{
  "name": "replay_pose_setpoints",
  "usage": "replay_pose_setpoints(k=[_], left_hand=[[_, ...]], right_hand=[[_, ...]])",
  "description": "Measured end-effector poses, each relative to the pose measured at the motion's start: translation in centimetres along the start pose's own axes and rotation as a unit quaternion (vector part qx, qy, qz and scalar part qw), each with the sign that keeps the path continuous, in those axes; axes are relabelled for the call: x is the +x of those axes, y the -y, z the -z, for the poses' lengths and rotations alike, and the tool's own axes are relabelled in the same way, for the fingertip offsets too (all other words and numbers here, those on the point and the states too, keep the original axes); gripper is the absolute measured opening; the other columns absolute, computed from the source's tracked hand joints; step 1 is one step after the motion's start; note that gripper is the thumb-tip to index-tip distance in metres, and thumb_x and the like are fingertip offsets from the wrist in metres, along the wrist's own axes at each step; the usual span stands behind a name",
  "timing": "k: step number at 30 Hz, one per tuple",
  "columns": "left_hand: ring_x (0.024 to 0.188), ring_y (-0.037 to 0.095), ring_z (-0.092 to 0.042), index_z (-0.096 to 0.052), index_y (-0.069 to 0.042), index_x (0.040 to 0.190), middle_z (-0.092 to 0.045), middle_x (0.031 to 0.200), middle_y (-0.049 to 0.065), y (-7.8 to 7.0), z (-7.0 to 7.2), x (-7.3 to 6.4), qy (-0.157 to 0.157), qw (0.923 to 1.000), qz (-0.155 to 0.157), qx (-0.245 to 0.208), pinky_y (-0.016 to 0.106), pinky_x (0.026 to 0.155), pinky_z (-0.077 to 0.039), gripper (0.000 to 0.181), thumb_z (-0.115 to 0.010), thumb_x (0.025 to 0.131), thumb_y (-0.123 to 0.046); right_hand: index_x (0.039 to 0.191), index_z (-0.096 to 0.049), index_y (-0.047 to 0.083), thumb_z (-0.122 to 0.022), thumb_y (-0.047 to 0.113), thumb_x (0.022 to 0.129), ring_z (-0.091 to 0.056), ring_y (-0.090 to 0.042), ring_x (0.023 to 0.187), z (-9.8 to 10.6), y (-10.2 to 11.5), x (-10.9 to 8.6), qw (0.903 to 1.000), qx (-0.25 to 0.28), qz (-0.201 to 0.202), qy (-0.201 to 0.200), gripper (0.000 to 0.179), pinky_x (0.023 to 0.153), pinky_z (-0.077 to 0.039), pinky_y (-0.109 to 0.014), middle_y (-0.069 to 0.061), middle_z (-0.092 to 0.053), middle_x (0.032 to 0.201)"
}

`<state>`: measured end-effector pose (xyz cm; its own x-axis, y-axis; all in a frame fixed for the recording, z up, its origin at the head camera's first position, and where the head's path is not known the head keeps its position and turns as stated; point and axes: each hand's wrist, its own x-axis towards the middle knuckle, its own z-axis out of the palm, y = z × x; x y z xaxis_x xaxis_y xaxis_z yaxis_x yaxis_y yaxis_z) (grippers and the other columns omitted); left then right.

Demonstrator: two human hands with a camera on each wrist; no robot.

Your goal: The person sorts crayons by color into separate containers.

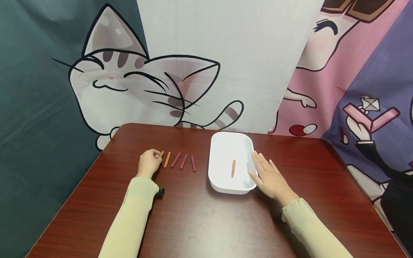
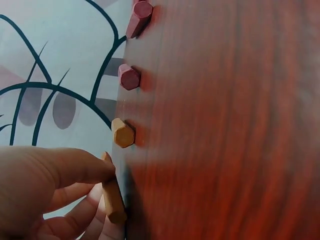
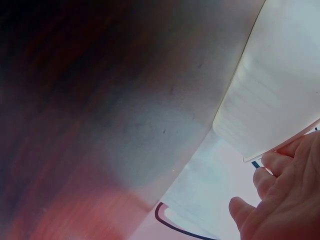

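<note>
Ochre crayon point(image 2: 114, 204) pinched in the left hand point(image 1: 149, 163), at the left part of the table point(image 1: 187, 222)

Behind the brown, wood-grained table hangs a cloth backdrop point(image 1: 206, 28) printed with a smiling cartoon cat point(image 1: 113, 104); right of the table's middle sits a white tray point(image 1: 226, 148). The right hand point(image 1: 271, 181) is opened out, fingers nearly straight against the tray's right rim, gripping nothing. The left hand has its thumb and fingers closed on the ochre crayon, just beside a second ochre crayon point(image 1: 166, 159) lying on the table. Three dark red crayons point(image 1: 183, 161) continue the row toward the tray, apart from one another, and one light brown crayon point(image 1: 233, 168) lies inside the tray
</note>
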<state>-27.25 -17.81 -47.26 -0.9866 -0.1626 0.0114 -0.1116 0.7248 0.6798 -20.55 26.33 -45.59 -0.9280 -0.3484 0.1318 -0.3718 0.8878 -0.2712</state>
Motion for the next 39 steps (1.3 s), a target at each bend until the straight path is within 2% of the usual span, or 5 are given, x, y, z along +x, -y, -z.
replay_pose_setpoints(k=[7, 14, 20, 29, 39], left_hand=[[0.102, 0.032, -0.068, -0.066, 0.005, 0.124, -0.07, 0.114, 0.022, -0.1, 0.6, -0.4, 0.023, 0.9922, 0.007, -0.123, 0.033, 0.081, -0.056, 0.03, -0.061, 0.098, -0.01], [0.105, 0.017, -0.065, -0.053, 0.007, 0.14, -0.057, 0.135, 0.028, -1.4, 1.3, -1.1, 0.111, 0.9376, 0.044, -0.326, 0.02, 0.082, -0.056, 0.042, -0.059, 0.102, -0.01], [0.112, 0.019, -0.062, -0.048, 0.005, 0.145, -0.051, 0.141, 0.028, -2.6, 1.2, -1.6, 0.156, 0.905, 0.05, -0.393, 0.021, 0.085, -0.055, 0.047, -0.059, 0.103, -0.013], [0.105, 0.012, -0.066, -0.045, 0.007, 0.144, -0.064, 0.116, 0.003, -5.1, 0.5, -2.4, 0.216, 0.8555, 0.016, -0.471, 0.026, 0.089, -0.056, 0.045, -0.056, 0.103, -0.007], [0.1, 0.015, -0.066, -0.051, 0.006, 0.139, -0.064, 0.118, 0.008, -9.2, -0.8, -2.8, 0.261, 0.8382, -0.004, -0.479, 0.031, 0.09, -0.056, 0.039, -0.057, 0.102, -0.005]], right_hand=[[0.16, -0.022, 0.002, -0.042, 0.046, 0.107, -0.018, -0.036, 0.153, -0.1, 0.0, 0.1, 1.0, -0.006, -0.001, 0.005, 0.072, 0.12, -0.015, -0.06, -0.014, -0.021, 0.167], [0.159, -0.025, 0.001, -0.044, 0.045, 0.106, -0.019, -0.038, 0.152, 0.1, 0.2, 0.0, 1.0, -0.002, 0.001, -0.002, 0.071, 0.12, -0.016, -0.061, -0.015, -0.023, 0.166], [0.159, -0.025, 0.001, -0.043, 0.045, 0.106, -0.02, -0.037, 0.152, 0.0, 0.1, 0.0, 1.0, -0.006, 0.001, -0.003, 0.071, 0.119, -0.017, -0.062, -0.016, -0.024, 0.166], [0.159, -0.025, 0.001, -0.044, 0.045, 0.106, -0.02, -0.038, 0.152, 0.0, 0.2, 0.2, 1.0, 0.001, 0.004, -0.007, 0.072, 0.119, -0.017, -0.062, -0.016, -0.024, 0.166], [0.159, -0.026, 0.0, -0.044, 0.044, 0.106, -0.02, -0.039, 0.152, 0.1, 0.5, 0.0, 1.0, 0.004, 0.001, -0.008, 0.071, 0.12, -0.015, -0.06, -0.016, -0.024, 0.165]])
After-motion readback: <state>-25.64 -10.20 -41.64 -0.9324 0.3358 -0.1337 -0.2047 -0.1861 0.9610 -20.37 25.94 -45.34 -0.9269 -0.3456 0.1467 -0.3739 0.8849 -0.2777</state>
